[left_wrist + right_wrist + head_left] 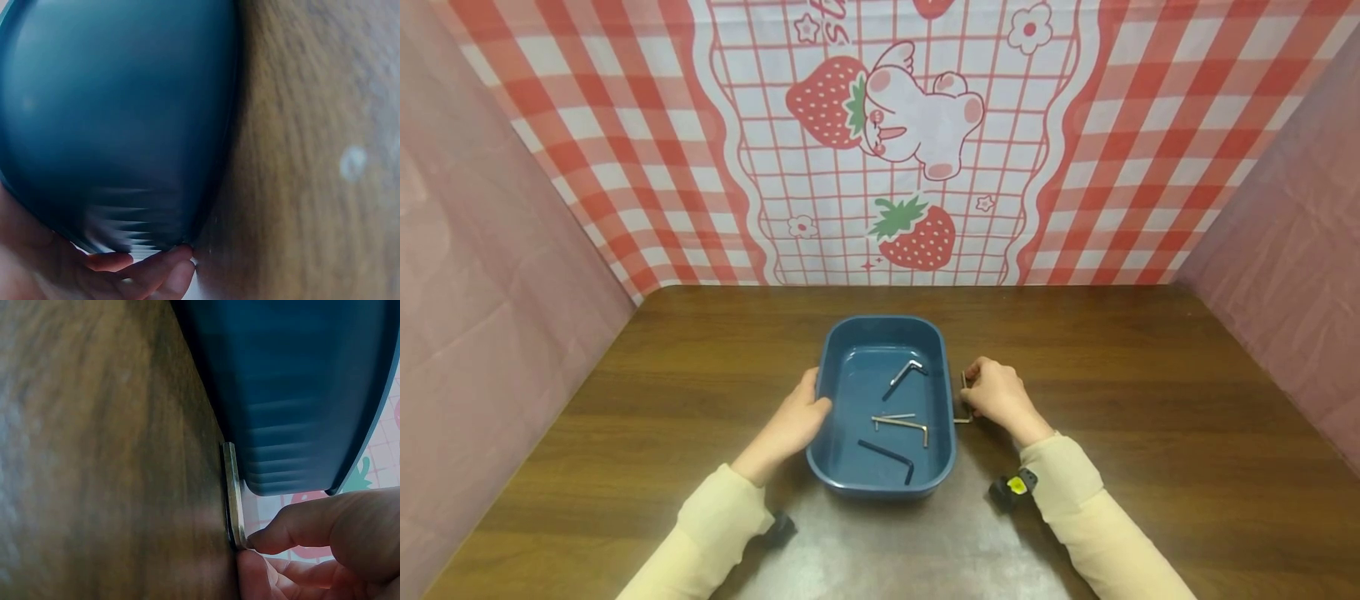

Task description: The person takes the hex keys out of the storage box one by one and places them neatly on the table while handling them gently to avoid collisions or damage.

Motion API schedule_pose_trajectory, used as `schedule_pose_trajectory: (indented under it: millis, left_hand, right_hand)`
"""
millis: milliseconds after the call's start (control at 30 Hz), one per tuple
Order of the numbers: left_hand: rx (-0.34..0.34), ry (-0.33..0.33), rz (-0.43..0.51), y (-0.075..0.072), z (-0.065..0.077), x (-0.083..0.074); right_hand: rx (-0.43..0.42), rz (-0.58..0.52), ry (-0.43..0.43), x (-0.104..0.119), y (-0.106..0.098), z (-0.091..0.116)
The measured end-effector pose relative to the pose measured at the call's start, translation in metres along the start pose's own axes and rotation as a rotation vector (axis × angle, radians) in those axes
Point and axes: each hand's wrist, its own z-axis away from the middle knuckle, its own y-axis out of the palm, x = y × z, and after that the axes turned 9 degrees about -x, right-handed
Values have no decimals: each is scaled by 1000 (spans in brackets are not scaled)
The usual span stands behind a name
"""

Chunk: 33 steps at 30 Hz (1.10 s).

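My left hand (792, 421) holds the left side of a blue tray (883, 487), its thumb at the rim; in the left wrist view its fingers (165, 269) lie against the outer wall. On the tray's other side, my right hand (1000, 393) pinches a brass-coloured hex key (965, 382). The short arm of this key points at the tray, low by the table (119, 456) in the right wrist view. Inside the tray lie several more hex keys: a silver one (904, 377) at the back, a gold one (904, 423) in the middle and a black one (886, 452) in front.
A brown wooden table (700, 367) spreads around the tray. Behind it hangs a red-and-white checked cloth (647, 167) printed with strawberries. Pink cloths (497, 233) hang at both sides. A small black device is worn at each wrist.
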Motion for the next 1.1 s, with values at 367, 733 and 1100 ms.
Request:
schedule_pose_trajectory:
  millis: [367, 733, 1100]
  left_hand:
    - [1, -3, -9, 0, 0, 0]
    - [2, -5, -1, 1, 0, 1]
    - [-1, -2, -5, 0, 0, 0]
  right_hand:
    - [4, -6, 6, 0, 0, 0]
    - [-29, 21, -20, 3, -6, 0]
    - [-96, -9, -59, 8, -13, 3]
